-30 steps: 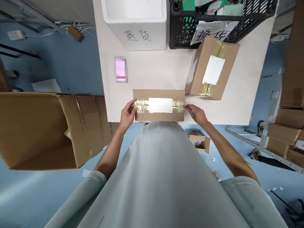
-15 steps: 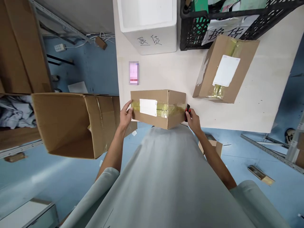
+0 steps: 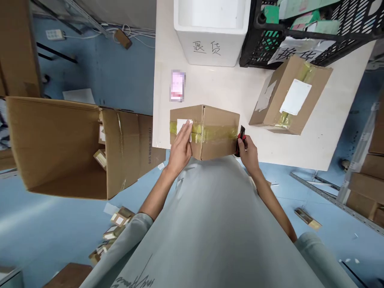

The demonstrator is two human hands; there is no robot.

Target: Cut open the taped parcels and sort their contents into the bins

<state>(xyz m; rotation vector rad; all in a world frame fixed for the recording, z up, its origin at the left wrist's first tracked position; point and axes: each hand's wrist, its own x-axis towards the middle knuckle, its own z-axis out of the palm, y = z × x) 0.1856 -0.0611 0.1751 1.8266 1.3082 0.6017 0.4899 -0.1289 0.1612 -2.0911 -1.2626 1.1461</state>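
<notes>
A taped cardboard box sits at the table's near edge, against my body, with one corner turned toward me. My left hand lies flat on its left face, fingers stretched over the white label and partly covering it. Yellowish tape runs around the box at mid-height. In my right hand is a red and black box cutter, gripped upright close beside the box's right edge. Whether its blade is out I cannot tell.
A second taped box stands to the right on the table. Behind are a white bin and a black crate. A small blurred pink item lies left. A large open carton stands left, beside the table.
My left hand has moved from the box's left edge onto its labelled face. The box has turned so its right face shows more. My right hand still holds the cutter at the right edge.
</notes>
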